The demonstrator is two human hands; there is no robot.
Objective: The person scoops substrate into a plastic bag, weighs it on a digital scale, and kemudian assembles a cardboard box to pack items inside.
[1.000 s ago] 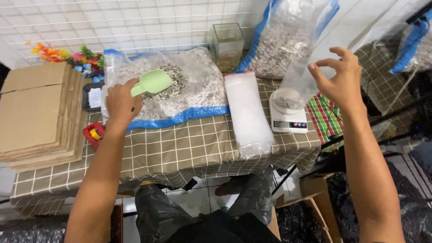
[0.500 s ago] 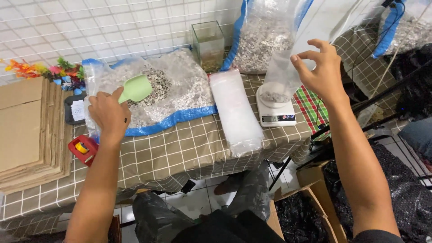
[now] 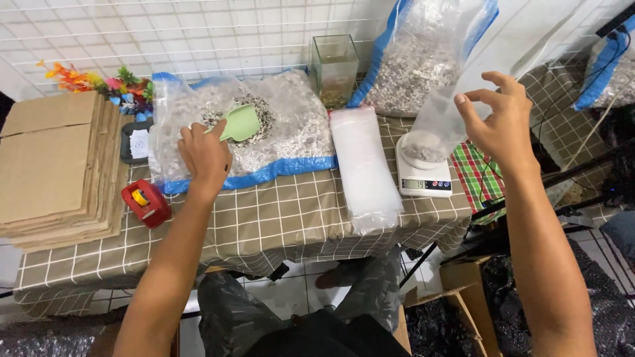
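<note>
Now left hand [image 3: 204, 153] holding green scoop [image 3: 239, 123] in pebble bag [image 3: 291, 132] at 11 o'clock, right hand [image 3: 501, 122] pinching small clear bag [image 3: 442, 119] standing on white scale [image 3: 423, 173] at 2 o'clock

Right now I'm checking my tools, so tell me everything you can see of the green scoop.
The green scoop looks like pale, matte plastic, with a broad, flat-fronted bowl. Its handle is hidden in the grip of the left hand. It tilts with the bowl pointing up and right, over the opening of the large clear bag of gravel lying on the checked tablecloth. Whether it carries gravel cannot be seen.
</note>
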